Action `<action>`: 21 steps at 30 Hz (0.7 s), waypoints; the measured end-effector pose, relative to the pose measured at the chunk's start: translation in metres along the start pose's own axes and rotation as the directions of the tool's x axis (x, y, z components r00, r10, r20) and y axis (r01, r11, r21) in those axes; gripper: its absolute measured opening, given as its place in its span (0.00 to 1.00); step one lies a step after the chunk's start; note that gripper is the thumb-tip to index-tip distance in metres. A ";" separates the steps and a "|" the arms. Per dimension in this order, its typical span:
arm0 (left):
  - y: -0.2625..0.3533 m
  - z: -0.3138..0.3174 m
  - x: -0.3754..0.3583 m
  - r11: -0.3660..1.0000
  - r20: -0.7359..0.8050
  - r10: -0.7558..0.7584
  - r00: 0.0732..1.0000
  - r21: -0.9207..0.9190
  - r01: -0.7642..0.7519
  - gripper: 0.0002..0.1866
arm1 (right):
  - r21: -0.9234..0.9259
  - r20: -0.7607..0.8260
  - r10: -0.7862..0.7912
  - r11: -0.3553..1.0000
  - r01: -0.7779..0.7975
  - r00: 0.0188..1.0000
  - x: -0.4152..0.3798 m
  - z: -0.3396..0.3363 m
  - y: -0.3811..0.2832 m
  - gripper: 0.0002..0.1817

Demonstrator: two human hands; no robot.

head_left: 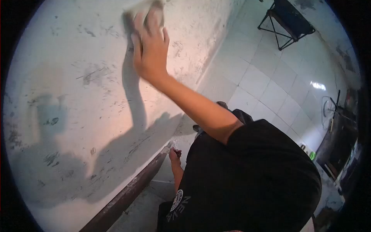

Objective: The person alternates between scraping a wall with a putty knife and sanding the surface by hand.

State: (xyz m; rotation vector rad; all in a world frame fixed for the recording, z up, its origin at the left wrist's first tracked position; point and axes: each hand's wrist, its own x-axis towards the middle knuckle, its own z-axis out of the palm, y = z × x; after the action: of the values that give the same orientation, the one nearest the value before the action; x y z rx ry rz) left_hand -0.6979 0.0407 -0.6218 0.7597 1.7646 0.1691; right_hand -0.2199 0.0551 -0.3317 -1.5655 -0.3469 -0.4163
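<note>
My right hand (151, 48) is raised against the scuffed white wall (92, 73), fingers spread over a flat, pale and brown sanding pad (128, 20). Motion blurs the pad and the fingertips, and its underside is hidden against the wall. Low by the foot of the wall is my left hand (176, 153), its fingers curled in. A small whitish patch shows just above it, but whether the hand holds anything cannot be made out.
A dark folding stool (291, 19) stands on the tiled floor (266, 83) at the upper right. Along the right side is a dark piece of furniture (340, 135), with a small green item (312, 155) beside it. A brown strip (127, 189) edges the wall's base.
</note>
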 end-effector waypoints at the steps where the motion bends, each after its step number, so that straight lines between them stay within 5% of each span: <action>1: 0.010 0.011 -0.002 1.000 -0.002 0.015 1.000 -0.015 -0.015 0.12 | -0.003 0.122 -0.061 0.998 0.062 0.991 -0.021 -0.013 -0.009 0.28; 2: 0.020 0.024 -0.005 0.998 0.101 0.054 0.993 -0.044 -0.049 0.13 | -0.001 0.241 -0.118 0.993 0.122 0.963 -0.037 -0.030 -0.011 0.26; 4: 0.048 0.048 -0.022 0.992 0.206 0.112 0.972 -0.084 -0.097 0.14 | 0.178 0.415 -0.080 0.984 0.006 0.906 -0.050 -0.060 -0.002 0.20; 6: 0.081 0.076 -0.053 0.970 0.438 0.223 0.871 -0.009 -0.244 0.15 | 0.094 0.727 0.194 0.922 -0.375 0.659 -0.044 -0.090 0.007 0.19; 8: 0.111 0.105 -0.089 0.959 0.533 0.271 0.801 -0.075 -0.275 0.18 | 0.265 0.693 0.301 0.739 -0.619 0.655 -0.067 -0.098 0.017 0.24; 10: 0.132 0.130 -0.116 0.946 0.619 0.316 0.719 -0.144 -0.292 0.22 | 0.307 0.664 0.329 0.699 -0.646 0.671 -0.084 -0.107 0.017 0.25; 12: 0.146 0.145 -0.137 0.895 0.847 0.399 0.352 -0.442 0.049 0.26 | 0.347 0.637 0.366 0.650 -0.676 0.679 -0.110 -0.117 0.017 0.26; 13: 0.153 0.156 -0.163 0.892 0.847 0.408 0.340 -0.449 0.048 0.26 | 0.277 0.682 0.468 0.545 -0.791 0.562 -0.125 -0.121 0.019 0.27; 14: 0.158 0.166 -0.197 0.848 0.756 0.417 0.506 -0.523 0.084 0.28 | 0.201 0.715 0.554 0.422 -0.884 0.427 -0.136 -0.125 0.019 0.27; 15: 0.160 0.169 -0.213 0.795 0.642 0.396 0.656 -0.597 0.104 0.30 | 0.204 0.715 0.547 0.432 -0.879 0.435 -0.143 -0.129 0.016 0.27; 16: 0.160 0.164 -0.201 0.787 0.801 0.546 0.246 -0.591 0.179 0.27 | 0.226 0.760 0.552 0.270 -0.936 0.343 -0.151 -0.133 0.012 0.25; 17: 0.159 0.160 -0.202 0.783 0.798 0.550 0.246 -0.595 0.181 0.27 | 0.231 0.804 0.541 0.096 -0.968 0.246 -0.158 -0.138 0.011 0.24; 19: 0.156 0.157 -0.206 0.834 0.711 0.465 0.527 -0.552 0.009 0.20 | 0.171 0.802 0.531 0.237 -0.957 0.274 -0.167 -0.146 0.017 0.25; 21: 0.151 0.146 -0.194 0.840 0.744 0.460 0.484 -0.542 0.034 0.14 | 0.203 0.782 0.495 0.372 -0.906 0.379 -0.168 -0.147 0.013 0.25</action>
State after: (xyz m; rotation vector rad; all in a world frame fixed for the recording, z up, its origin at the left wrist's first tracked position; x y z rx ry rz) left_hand -0.4772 0.0104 -0.4419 0.5275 0.5756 0.3363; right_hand -0.3696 -0.0862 -0.4186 -0.9594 -0.1593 0.9497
